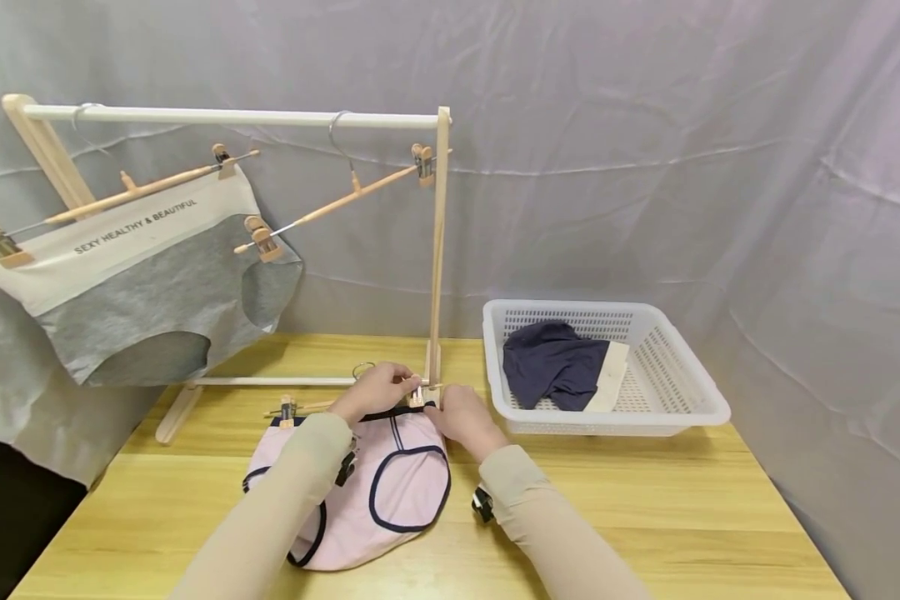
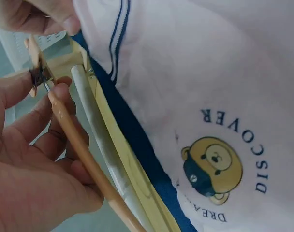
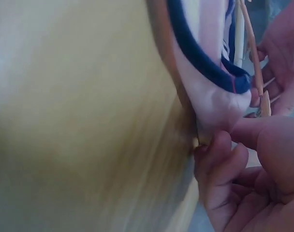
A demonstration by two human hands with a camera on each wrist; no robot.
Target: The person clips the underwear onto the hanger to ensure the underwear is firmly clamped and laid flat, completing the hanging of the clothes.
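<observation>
Between the left hand (image 1: 378,390) and the right hand (image 1: 465,417), a wooden clip (image 1: 417,398) stands near one corner of the navy waistband of a pair of pink briefs (image 1: 348,504). The left hand holds this clip between thumb and fingers, with the bar of its hanger (image 2: 79,145) running along the fingers; in the left wrist view a gap shows between clip and waistband. The right hand, closed down narrow, pinches that waistband corner. Nearer the person than both hands, the briefs lie on the wooden table (image 1: 645,533), partly under the left forearm. Left of the left hand, a second clip (image 1: 287,412) sits at the waistband's other corner. Just beyond both hands rises the post of a rack (image 1: 439,250); up and left of them hang grey briefs (image 1: 157,287) and a bare hanger (image 1: 356,193). Right of the right hand, a white basket (image 1: 607,427) holds a dark garment (image 1: 547,367).
</observation>
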